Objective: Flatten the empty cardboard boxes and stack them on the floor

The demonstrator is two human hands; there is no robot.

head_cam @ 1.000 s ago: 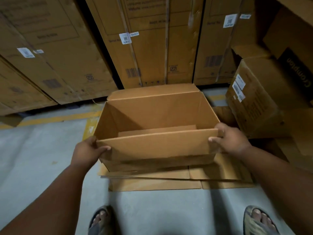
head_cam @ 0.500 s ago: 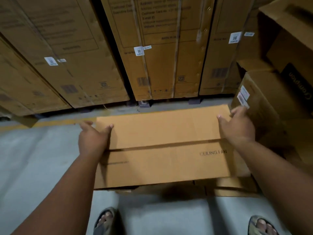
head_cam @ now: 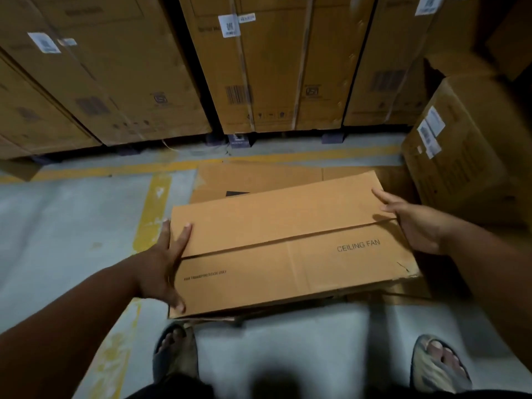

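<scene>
Nearest are two sandalled feet, the left foot [head_cam: 175,352] and the right foot [head_cam: 439,367], standing on the grey floor [head_cam: 66,226]. Just beyond the toes lies the flattened box [head_cam: 288,249], printed "CEILING FAN", resting on a stack of flattened cardboard [head_cam: 259,177] that shows past its far edge and under its near edge. The left hand [head_cam: 165,269] grips the box's left edge: the thumb lies on top near the fold line, and the fingers [head_cam: 175,303] wrap the edge toward the near corner. The right hand [head_cam: 414,220] lies against the box's far right corner, its fingers [head_cam: 383,197] spread flat on the top face; whether they curl under the edge cannot be told. Left of the left hand, a yellow line [head_cam: 152,208] runs across the floor. Right of the right hand stands a labelled carton [head_cam: 460,156]. Farthest off, a row of tall cartons [head_cam: 273,67] stands along the back.
</scene>
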